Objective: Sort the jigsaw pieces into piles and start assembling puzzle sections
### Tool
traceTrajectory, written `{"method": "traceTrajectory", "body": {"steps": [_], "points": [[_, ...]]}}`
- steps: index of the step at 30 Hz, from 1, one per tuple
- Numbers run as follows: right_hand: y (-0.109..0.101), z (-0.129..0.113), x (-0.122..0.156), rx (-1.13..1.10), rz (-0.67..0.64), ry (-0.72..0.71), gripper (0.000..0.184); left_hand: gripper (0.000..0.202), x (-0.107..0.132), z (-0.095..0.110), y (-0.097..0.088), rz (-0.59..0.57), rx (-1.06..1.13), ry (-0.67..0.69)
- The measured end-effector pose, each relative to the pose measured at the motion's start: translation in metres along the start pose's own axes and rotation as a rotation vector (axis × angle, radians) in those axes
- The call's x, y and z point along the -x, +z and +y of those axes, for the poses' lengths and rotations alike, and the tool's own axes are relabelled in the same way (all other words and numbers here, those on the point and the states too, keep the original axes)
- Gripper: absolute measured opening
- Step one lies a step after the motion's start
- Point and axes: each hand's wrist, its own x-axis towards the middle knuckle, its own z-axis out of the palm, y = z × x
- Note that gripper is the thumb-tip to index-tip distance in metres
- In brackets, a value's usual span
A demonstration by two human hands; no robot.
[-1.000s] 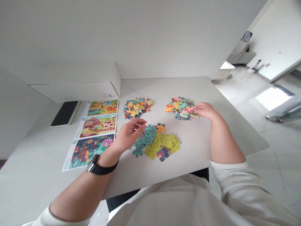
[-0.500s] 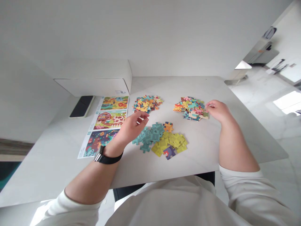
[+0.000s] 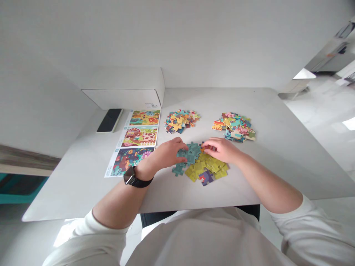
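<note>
My left hand [image 3: 169, 153], a black watch on its wrist, rests at the left side of a heap of teal puzzle pieces [image 3: 192, 152]. Its thumb and fingers are apart around the heap's edge. At the heap's upper right, the fingers of my right hand [image 3: 223, 149] close on an orange puzzle piece [image 3: 203, 147], which they partly hide. Yellow-green puzzle pieces [image 3: 206, 164] lie overlapping just below, and a purple puzzle piece with a red figure [image 3: 206, 178] lies face up at their lower edge.
Two mixed heaps of colourful puzzle pieces lie farther back, one left [image 3: 181, 121] and one right [image 3: 235, 126]. A sheet with three printed pictures [image 3: 140, 136] lies left, beside a phone [image 3: 110, 120]. Behind them stands a white box [image 3: 122, 98] near the wall.
My right hand has come from beside the right-hand mixed heap inward to the orange piece. My left hand has lowered onto the teal heap's edge. The view has shifted slightly.
</note>
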Motion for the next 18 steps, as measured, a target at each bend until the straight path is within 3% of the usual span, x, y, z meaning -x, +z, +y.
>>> {"method": "traceTrajectory", "body": {"steps": [4,7,10,14,18], "points": [[0.002,0.001,0.0,-0.036,-0.021,-0.013,0.015,0.02,-0.002,0.005,-0.003,0.036,0.13,0.019],[-0.002,0.001,0.003,-0.142,-0.064,0.073,0.022,0.012,-0.002,0.013,-0.009,0.042,0.337,0.016],[-0.004,-0.003,0.005,-0.353,-0.144,0.165,0.039,0.012,0.0,0.024,-0.012,0.177,0.472,0.074],[-0.005,-0.013,0.008,-0.682,-0.211,0.209,0.053,0.012,0.003,0.032,-0.007,0.408,0.34,0.192],[-0.002,-0.02,0.008,-0.845,-0.222,0.222,0.042,0.015,0.002,0.03,0.004,0.419,0.219,0.276]]}}
